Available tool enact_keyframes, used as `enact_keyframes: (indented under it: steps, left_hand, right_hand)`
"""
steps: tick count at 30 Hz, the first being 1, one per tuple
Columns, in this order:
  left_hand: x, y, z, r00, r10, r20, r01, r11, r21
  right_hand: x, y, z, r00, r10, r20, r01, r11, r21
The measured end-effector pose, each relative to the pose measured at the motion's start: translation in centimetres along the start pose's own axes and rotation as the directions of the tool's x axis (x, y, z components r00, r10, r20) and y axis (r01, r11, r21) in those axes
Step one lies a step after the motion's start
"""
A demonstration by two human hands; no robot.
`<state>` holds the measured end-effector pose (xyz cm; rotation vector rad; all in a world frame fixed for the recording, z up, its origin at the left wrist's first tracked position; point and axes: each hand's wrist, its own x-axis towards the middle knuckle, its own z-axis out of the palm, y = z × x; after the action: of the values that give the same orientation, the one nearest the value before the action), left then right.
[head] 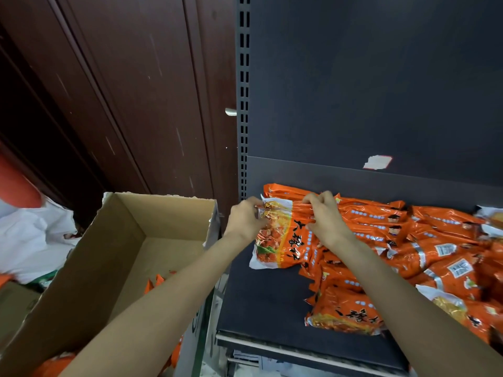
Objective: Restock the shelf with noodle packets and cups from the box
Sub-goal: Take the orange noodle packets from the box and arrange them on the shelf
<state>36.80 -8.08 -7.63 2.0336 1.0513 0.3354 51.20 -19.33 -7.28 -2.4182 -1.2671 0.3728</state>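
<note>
Head view: left hand [246, 217] and right hand [325, 213] both pinch one orange noodle packet [283, 235] over the shelf [261, 303], right of the cardboard box [114, 257].

Your hands hold an orange plastic noodle packet [283, 235] bearing large black Chinese brush characters, the first reading 大; smaller print stays illegible.

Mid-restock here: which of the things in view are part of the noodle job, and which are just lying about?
Part of the job:
held noodle packet, gripped by left hand and right hand
orange packets on shelf
cardboard box
shelf

Lying about:
white plastic bags
torn label
brown door
</note>
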Motion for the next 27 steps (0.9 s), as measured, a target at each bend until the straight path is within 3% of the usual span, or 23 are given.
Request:
enact_keyframes:
  steps: [3, 6, 9, 13, 16, 21, 27]
  left_hand:
    - [-0.7, 0.1, 0.1, 0.996, 0.066, -0.052, -0.064, 0.998, 0.028]
    - [-1.1, 0.2, 0.0, 0.998, 0.051, 0.035, -0.052, 0.998, 0.039]
    - [-1.6, 0.0, -0.7, 0.995, 0.075, 0.072, -0.082, 0.992, 0.100]
    - [-3.5, -1.0, -3.2, 0.984, 0.178, 0.022, -0.179, 0.960, 0.215]
    - [-5.5, -2.9, -6.1, 0.971, 0.237, -0.037, -0.219, 0.939, 0.263]
    - [-8.5, -8.2, -11.0, 0.966, 0.246, -0.083, -0.218, 0.943, 0.252]
    - [-10.1, -15.3, -15.3, 0.991, 0.128, -0.035, -0.120, 0.979, 0.163]
  right_hand:
    - [-0.5, 0.3, 0.3, 0.999, -0.006, -0.050, 0.003, 0.998, -0.067]
    - [-0.8, -0.2, 0.1, 0.998, -0.024, -0.059, 0.013, 0.983, -0.186]
    - [-1.6, -1.8, -0.2, 0.993, -0.076, -0.088, 0.059, 0.981, -0.183]
    - [-3.4, -5.0, 0.0, 0.960, -0.181, -0.215, 0.150, 0.977, -0.150]
    - [-4.9, -8.3, 1.4, 0.967, -0.191, -0.167, 0.193, 0.981, -0.004]
    - [-7.0, -14.0, 5.8, 0.974, -0.214, -0.077, 0.221, 0.970, 0.099]
    - [-9.4, -19.1, 12.4, 0.989, -0.113, 0.095, 0.102, 0.989, 0.110]
